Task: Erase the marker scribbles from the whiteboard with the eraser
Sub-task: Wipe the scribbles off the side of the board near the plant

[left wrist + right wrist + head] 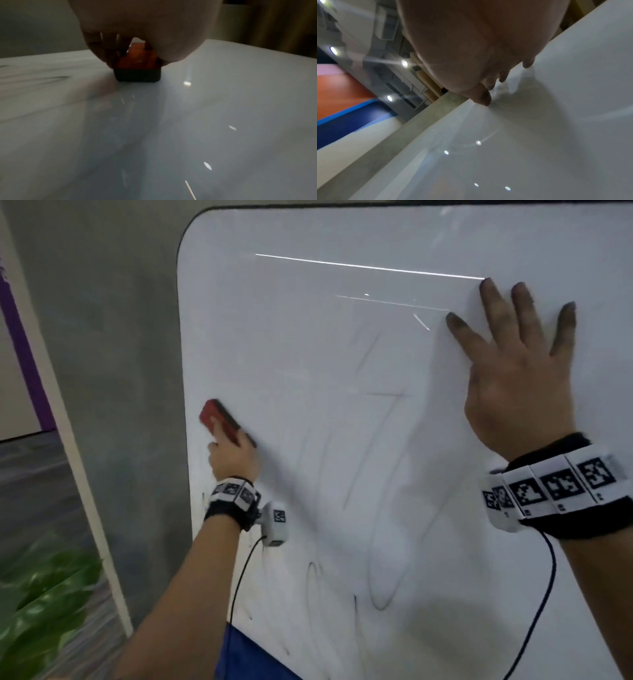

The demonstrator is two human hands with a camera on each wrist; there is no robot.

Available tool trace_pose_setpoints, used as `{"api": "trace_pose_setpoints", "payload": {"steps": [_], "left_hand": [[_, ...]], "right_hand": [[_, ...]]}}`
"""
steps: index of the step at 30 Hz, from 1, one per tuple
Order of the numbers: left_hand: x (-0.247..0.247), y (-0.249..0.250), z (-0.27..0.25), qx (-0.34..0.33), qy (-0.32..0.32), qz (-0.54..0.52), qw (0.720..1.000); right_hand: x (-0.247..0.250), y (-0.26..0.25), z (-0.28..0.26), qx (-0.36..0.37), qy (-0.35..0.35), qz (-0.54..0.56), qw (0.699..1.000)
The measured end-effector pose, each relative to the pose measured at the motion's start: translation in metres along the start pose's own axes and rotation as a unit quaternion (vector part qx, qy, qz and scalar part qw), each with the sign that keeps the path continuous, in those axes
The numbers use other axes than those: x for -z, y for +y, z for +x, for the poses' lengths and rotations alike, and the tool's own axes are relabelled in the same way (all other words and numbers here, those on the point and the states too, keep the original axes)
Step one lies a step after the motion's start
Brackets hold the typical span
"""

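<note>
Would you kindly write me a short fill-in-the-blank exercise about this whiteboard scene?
1. The eraser is held by the ____ hand.
2. The right hand rests on the whiteboard with its fingers ____.
3. The eraser's top is coloured ____.
4. The scribbles still to wipe are drawn in ____ marker.

Missing words: left; spread; red; black

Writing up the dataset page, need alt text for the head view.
Left hand holds a red eraser against the whiteboard near its left edge; right hand lies flat, fingers spread, on the board. Faint marker scribbles remain below.
</note>
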State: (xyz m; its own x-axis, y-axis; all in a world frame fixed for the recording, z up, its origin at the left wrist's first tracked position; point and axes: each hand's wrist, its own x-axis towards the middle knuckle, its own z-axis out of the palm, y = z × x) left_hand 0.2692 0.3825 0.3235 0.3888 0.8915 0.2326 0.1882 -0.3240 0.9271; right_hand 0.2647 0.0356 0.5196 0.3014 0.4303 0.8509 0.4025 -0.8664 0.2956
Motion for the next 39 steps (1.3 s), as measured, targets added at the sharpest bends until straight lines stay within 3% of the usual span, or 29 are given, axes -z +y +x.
{"api": "trace_pose_setpoints", "payload": {"steps": [2,4,6,7,9,11,13,16,18,20,24,26,28,30,31,33,35,37,38,39], "left_hand": [[0.003,-0.03,0.012,0.124,-0.028,0.005,0.992],[0.0,-0.036,0.008,0.141,-0.03,0.006,0.99],[-0.005,-0.022,-0.009,0.074,-0.012,0.008,0.997],[-0.008,-0.013,-0.023,0.008,0.001,0.002,1.0],[-0.015,-0.002,-0.057,-0.153,0.007,-0.007,0.988],[-0.017,-0.007,-0.073,-0.227,-0.011,-0.021,0.974],[-0.015,-0.023,-0.056,-0.17,-0.009,-0.024,0.985],[-0.004,-0.042,-0.024,0.087,-0.039,-0.016,0.995],[-0.002,-0.038,-0.021,0.136,-0.052,-0.013,0.989],[-0.003,-0.012,-0.031,0.067,-0.035,-0.024,0.997],[0.003,0.076,-0.057,-0.163,0.0,-0.05,0.985],[0.011,0.129,-0.081,-0.303,-0.012,-0.041,0.952],[0.015,0.169,-0.11,-0.454,-0.02,-0.009,0.891],[0.016,0.187,-0.121,-0.531,-0.011,0.015,0.847],[0.016,0.187,-0.116,-0.53,-0.003,0.02,0.848],[0.017,0.172,-0.088,-0.452,0.004,0.03,0.892],[0.021,0.145,-0.049,-0.274,-0.016,0.025,0.961],[0.025,0.12,-0.025,-0.116,-0.024,0.021,0.993],[0.023,0.11,-0.026,-0.101,-0.016,0.023,0.994],[0.016,0.102,-0.037,-0.127,-0.002,0.025,0.992]], "right_hand": [[-0.003,0.004,-0.01,0.009,-0.005,-0.007,1.0],[-0.005,0.004,-0.011,0.014,-0.007,-0.006,1.0],[-0.006,0.002,-0.011,0.011,-0.007,-0.006,1.0],[-0.007,0.001,-0.01,0.01,-0.009,-0.006,1.0],[-0.009,0.001,-0.01,0.007,-0.01,-0.004,1.0],[-0.009,0.001,-0.011,0.004,-0.004,-0.001,1.0],[-0.009,0.001,-0.012,0.005,-0.002,0.002,1.0],[-0.006,0.0,-0.013,0.006,-0.005,0.009,1.0],[-0.006,0.0,-0.013,0.006,-0.001,0.015,1.0],[-0.005,0.0,-0.013,0.006,0.003,0.015,1.0],[-0.006,0.0,-0.013,0.011,-0.002,0.014,1.0],[-0.006,0.0,-0.013,0.008,-0.001,0.016,1.0],[-0.007,-0.003,-0.015,-0.003,0.01,0.02,1.0],[-0.006,-0.005,-0.016,-0.011,0.013,0.025,1.0],[-0.004,-0.004,-0.016,-0.014,0.01,0.031,0.999],[-0.001,0.001,-0.018,-0.021,-0.006,0.042,0.999],[0.001,0.006,-0.021,-0.016,-0.023,0.038,0.999],[0.002,0.008,-0.025,-0.005,-0.033,0.024,0.999],[0.002,0.008,-0.025,-0.001,-0.034,0.02,0.999],[0.001,0.007,-0.025,0.0,-0.033,0.017,0.999]]}}
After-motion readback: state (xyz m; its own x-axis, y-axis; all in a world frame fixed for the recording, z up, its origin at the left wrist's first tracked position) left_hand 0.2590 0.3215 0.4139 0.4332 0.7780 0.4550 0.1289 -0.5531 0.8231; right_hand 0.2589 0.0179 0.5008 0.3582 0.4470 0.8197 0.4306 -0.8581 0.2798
